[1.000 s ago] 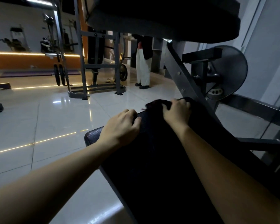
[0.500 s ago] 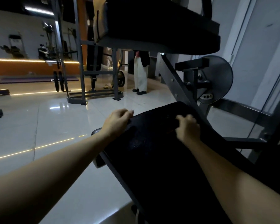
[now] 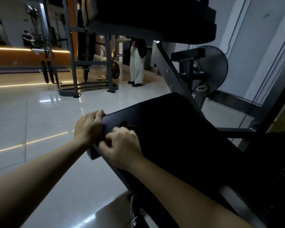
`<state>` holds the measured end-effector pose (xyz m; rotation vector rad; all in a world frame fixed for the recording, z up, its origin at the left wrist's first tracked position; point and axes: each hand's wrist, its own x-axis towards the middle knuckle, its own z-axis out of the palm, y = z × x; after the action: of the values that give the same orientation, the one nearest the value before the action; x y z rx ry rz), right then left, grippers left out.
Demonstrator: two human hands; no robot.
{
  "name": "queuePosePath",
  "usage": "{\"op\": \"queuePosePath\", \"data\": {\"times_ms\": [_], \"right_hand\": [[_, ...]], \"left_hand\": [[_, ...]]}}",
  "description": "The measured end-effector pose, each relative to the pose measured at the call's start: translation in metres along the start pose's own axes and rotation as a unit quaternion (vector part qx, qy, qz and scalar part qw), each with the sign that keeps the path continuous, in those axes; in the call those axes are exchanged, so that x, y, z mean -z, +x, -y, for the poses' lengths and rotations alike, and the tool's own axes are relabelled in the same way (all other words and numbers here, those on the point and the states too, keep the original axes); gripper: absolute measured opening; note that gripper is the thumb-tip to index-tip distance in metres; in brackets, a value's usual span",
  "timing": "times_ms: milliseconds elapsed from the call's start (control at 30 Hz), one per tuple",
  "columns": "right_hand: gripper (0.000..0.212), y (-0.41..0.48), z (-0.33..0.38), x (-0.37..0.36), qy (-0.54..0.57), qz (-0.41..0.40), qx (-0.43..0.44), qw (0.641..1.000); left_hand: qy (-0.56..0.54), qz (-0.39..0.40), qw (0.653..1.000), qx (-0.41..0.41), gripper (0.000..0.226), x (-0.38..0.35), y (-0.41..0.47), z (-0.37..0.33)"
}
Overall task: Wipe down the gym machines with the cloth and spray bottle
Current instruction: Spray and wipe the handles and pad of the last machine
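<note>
1. The left hand (image 3: 89, 127) is curling its fingers over the left edge of the black seat pad (image 3: 171, 129), gripping it
2. The right hand (image 3: 122, 145) is lying on the pad just beside the left, fingers bent and pinching a dark fold that seems to be the cloth (image 3: 127, 126), hard to tell from the pad in the dim light
3. A second pad (image 3: 155, 18) is hanging overhead on the grey frame (image 3: 171, 74)
4. A person in white trousers (image 3: 136, 66) is standing on the glossy tiled floor (image 3: 31, 112) well beyond
</note>
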<state>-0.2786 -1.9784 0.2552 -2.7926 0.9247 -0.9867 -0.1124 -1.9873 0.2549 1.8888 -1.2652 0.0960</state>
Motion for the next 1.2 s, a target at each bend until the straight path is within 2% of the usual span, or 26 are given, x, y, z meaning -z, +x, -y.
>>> {"op": "queuePosePath", "data": {"times_ms": [33, 67, 100, 167, 233, 267, 333, 400, 500, 600, 733, 867, 933, 1033, 1133, 1200], "right_hand": [[0.033, -0.01, -0.007, 0.004, 0.011, 0.016, 0.063, 0.998], [0.032, -0.013, -0.025, 0.009, 0.002, 0.015, 0.086, 0.996], [0.033, -0.009, -0.053, 0.014, -0.016, -0.001, 0.055, 0.998], [0.03, 0.001, -0.129, 0.031, -0.031, -0.059, -0.143, 0.988], [0.031, 0.001, -0.203, 0.057, -0.024, -0.066, -0.368, 0.927], [0.035, -0.003, -0.225, 0.067, -0.029, -0.054, -0.43, 0.901], [0.035, -0.007, -0.216, 0.067, -0.048, -0.031, -0.464, 0.884], [0.033, -0.008, -0.156, 0.051, -0.072, -0.031, -0.407, 0.91], [0.022, -0.031, -0.051, 0.019, -0.087, -0.038, -0.211, 0.973], [0.015, -0.078, -0.012, 0.029, -0.033, -0.016, -0.094, 0.995], [0.012, -0.162, -0.035, 0.064, -0.015, 0.001, -0.084, 0.996], [0.012, -0.249, -0.055, 0.085, -0.019, -0.023, -0.116, 0.993], [0.013, -0.269, -0.055, 0.087, -0.027, -0.032, -0.124, 0.991], [0.012, -0.251, -0.043, 0.076, -0.048, -0.048, -0.094, 0.993], [0.012, -0.188, -0.02, 0.055, -0.063, -0.046, -0.039, 0.996], [0.016, -0.144, -0.002, 0.039, -0.085, -0.043, -0.005, 0.995]], "left_hand": [[0.003, -0.005, 1.0, -0.001, 0.056, -0.001, 0.0, 0.001], [0.008, -0.009, 1.0, 0.001, 0.056, 0.0, -0.002, 0.0], [0.012, -0.012, 1.0, -0.001, 0.055, 0.0, -0.004, -0.002], [0.022, -0.011, 1.0, -0.007, 0.053, 0.0, -0.008, -0.005], [0.033, -0.015, 0.999, -0.017, 0.05, 0.001, -0.01, -0.006], [0.033, -0.017, 0.999, -0.016, 0.047, 0.0, -0.01, -0.007], [0.034, -0.018, 0.999, -0.006, 0.042, -0.001, -0.007, -0.006], [0.032, -0.013, 0.999, -0.005, 0.046, -0.001, -0.007, -0.008], [0.02, -0.011, 1.0, 0.005, 0.044, 0.001, -0.008, -0.01], [-0.046, -0.03, 0.996, 0.07, 0.036, 0.002, -0.016, -0.01], [-0.167, -0.068, 0.969, 0.171, 0.039, 0.002, -0.044, -0.014], [-0.324, -0.083, 0.909, 0.25, 0.064, -0.015, -0.075, -0.014], [-0.389, -0.065, 0.882, 0.256, 0.071, -0.025, -0.102, -0.019], [-0.45, 0.003, 0.863, 0.232, 0.068, -0.03, -0.141, -0.041], [-0.427, 0.045, 0.864, 0.264, 0.057, -0.027, -0.162, -0.045], [-0.397, 0.043, 0.873, 0.279, 0.053, -0.018, -0.168, -0.039]]}}
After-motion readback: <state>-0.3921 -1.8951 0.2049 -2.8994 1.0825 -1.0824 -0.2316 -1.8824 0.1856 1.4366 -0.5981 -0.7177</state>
